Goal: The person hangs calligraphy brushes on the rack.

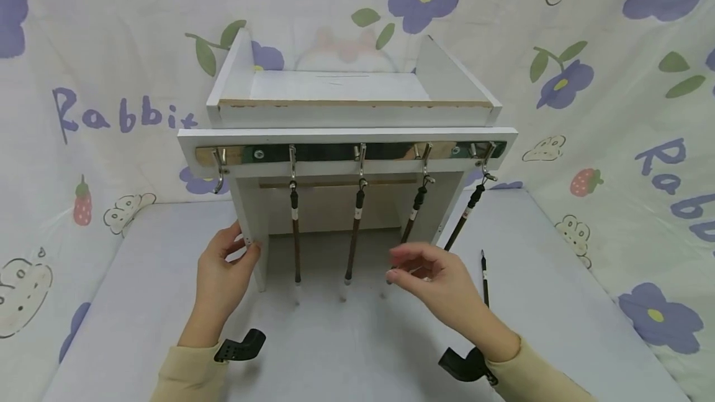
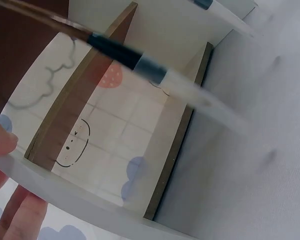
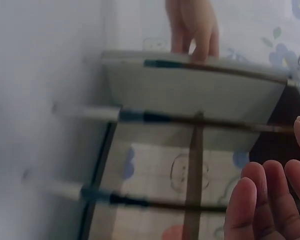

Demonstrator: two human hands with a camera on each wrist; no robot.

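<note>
Now the left hand (image 1: 226, 272) pinches the rack (image 1: 252, 206) at its side. The right hand (image 1: 432, 275), its grip loosely parted, hovers before the brushes (image 1: 354, 241) hanging from hooks (image 1: 293, 161) above the table (image 1: 313, 343).

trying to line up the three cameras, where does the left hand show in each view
Head: left of centre, below mid-height, left hand pinching the stand's left side panel.
Left wrist: lower left corner, only the thumb and some fingers showing, either side of the panel's edge.
Right wrist: top, right of centre, left hand at the panel's edge.
Shared landmark: that white left side panel.
</note>
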